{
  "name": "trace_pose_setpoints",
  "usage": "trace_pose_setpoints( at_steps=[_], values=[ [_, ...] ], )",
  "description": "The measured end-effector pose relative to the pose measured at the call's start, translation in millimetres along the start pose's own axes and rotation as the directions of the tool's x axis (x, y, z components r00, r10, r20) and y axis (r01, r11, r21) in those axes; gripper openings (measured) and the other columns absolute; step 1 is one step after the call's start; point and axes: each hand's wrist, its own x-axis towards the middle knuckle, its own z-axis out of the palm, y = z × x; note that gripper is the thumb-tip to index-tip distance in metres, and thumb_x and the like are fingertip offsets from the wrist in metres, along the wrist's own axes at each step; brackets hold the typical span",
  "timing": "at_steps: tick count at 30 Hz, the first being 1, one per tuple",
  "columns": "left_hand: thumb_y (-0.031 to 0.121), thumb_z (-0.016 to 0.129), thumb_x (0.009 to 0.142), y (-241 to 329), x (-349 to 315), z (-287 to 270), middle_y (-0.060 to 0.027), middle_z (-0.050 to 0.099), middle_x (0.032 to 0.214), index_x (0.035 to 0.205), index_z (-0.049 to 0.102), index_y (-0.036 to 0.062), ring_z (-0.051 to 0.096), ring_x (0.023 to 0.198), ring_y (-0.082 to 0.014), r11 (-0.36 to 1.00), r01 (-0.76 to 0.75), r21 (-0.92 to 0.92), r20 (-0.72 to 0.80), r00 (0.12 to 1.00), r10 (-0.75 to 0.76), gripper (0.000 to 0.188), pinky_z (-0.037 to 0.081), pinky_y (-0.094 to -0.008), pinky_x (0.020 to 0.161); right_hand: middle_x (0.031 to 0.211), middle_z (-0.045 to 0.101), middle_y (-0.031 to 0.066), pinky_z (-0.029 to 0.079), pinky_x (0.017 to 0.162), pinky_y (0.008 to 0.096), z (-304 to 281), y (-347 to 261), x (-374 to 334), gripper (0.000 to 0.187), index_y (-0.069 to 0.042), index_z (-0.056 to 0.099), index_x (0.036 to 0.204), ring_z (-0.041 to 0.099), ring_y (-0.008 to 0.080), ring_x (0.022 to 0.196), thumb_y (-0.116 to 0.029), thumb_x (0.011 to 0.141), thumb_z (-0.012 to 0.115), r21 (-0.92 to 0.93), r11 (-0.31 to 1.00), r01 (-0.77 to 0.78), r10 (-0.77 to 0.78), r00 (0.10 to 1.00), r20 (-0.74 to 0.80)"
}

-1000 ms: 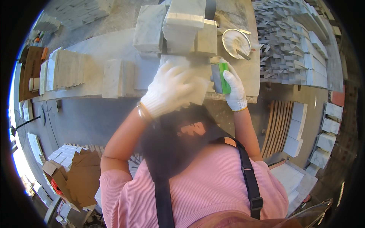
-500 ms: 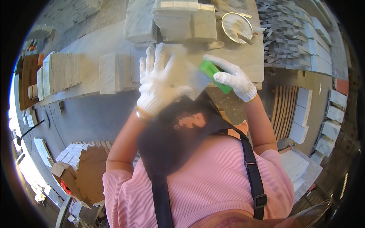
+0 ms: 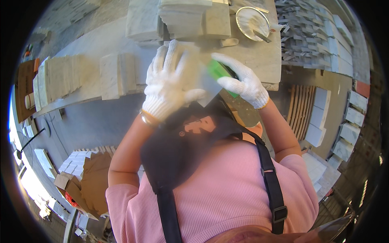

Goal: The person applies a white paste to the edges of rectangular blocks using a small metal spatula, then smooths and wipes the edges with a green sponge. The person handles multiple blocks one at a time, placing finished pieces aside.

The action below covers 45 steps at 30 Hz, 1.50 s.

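Note:
White knitted gloves cover both hands. My left hand [image 3: 168, 87] lies flat with its fingers spread over a pale stone tile [image 3: 207, 96]. The tile's near corner sticks out past the bench edge, towards my dark apron [image 3: 174, 150]. A bright green block [image 3: 218, 71], which looks like a hand sanding block, is gripped between the thumb and fingers of my right hand [image 3: 245, 81]. The block is at the right edge of the tile; a hazy patch in the picture hides exactly where they meet.
Stacks of marble tiles [image 3: 184, 20] stand at the back of the bench [image 3: 263, 71]. A round bowl [image 3: 252, 24] of whitish material, with a tool handle across its rim, sits at the far right. More tiles [image 3: 60, 79] stand upright on the left. A cardboard box [image 3: 93, 182] is lower left.
The green block and my right hand have shifted slightly left and tilted along the tile's edge. My left hand stays spread on the tile; the whole view has shifted a little.

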Motion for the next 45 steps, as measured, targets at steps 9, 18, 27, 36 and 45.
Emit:
trace_pose_setpoints(
  at_steps=[9,18,27,36,45],
  values=[
    [0.051,0.084,0.060,0.0,-0.4,2.0,-0.0195,0.036,0.159,0.150,0.049,0.0187,0.034,0.144,-0.0465,1.000,0.003,0.030,-0.016,1.000,-0.003,0.102,0.037,-0.0592,0.113,0.144,0.058,0.0132,0.040,0.114,0.0385,-2.3,-2.9,-5.1,0.070,-0.005,0.050,0.151,0.053,0.0223,0.134,-0.027,0.088,0.071,-0.034,0.999,0.036,-0.034,0.998,0.051],
    [0.052,0.085,0.059,1.6,0.8,0.2,-0.0173,0.036,0.160,0.150,0.049,0.0186,0.034,0.144,-0.0461,0.999,0.022,0.032,-0.002,1.000,-0.022,0.103,0.037,-0.0587,0.113,0.143,0.058,0.0134,0.040,0.115,0.0381,-3.5,9.2,-2.5,0.072,-0.005,0.049,0.151,0.054,0.0225,0.132,-0.030,0.088,0.072,0.074,0.997,-0.022,0.019,0.999,0.049],
    [0.053,0.085,0.058,1.0,0.4,2.6,-0.0174,0.034,0.161,0.150,0.048,0.0191,0.033,0.145,-0.0478,0.999,0.022,0.043,-0.007,1.000,-0.021,0.105,0.036,-0.0593,0.113,0.142,0.060,0.0108,0.042,0.112,0.0374,0.4,4.3,8.5,0.072,-0.006,0.051,0.150,0.056,0.0209,0.130,-0.031,0.087,0.073,0.147,0.988,-0.050,0.048,0.999,0.016],
    [0.054,0.086,0.059,0.1,-0.9,5.6,-0.0176,0.032,0.164,0.152,0.047,0.0175,0.030,0.147,-0.0483,0.999,0.026,0.033,0.007,1.000,-0.026,0.108,0.034,-0.0592,0.115,0.142,0.059,0.0115,0.042,0.111,0.0347,3.1,13.1,8.9,0.070,-0.004,0.050,0.150,0.054,0.0197,0.129,-0.030,0.089,0.071,0.192,0.981,-0.013,0.013,1.000,0.005],
    [0.053,0.086,0.057,-1.1,-2.5,7.7,-0.0182,0.032,0.164,0.154,0.045,0.0159,0.030,0.147,-0.0496,1.000,0.010,0.024,-0.012,1.000,-0.010,0.112,0.034,-0.0595,0.115,0.143,0.058,0.0115,0.041,0.112,0.0354,-0.6,8.9,-6.8,0.072,-0.002,0.050,0.150,0.054,0.0190,0.131,-0.030,0.088,0.072,0.108,0.993,0.056,-0.058,0.998,0.014]
  ],
)
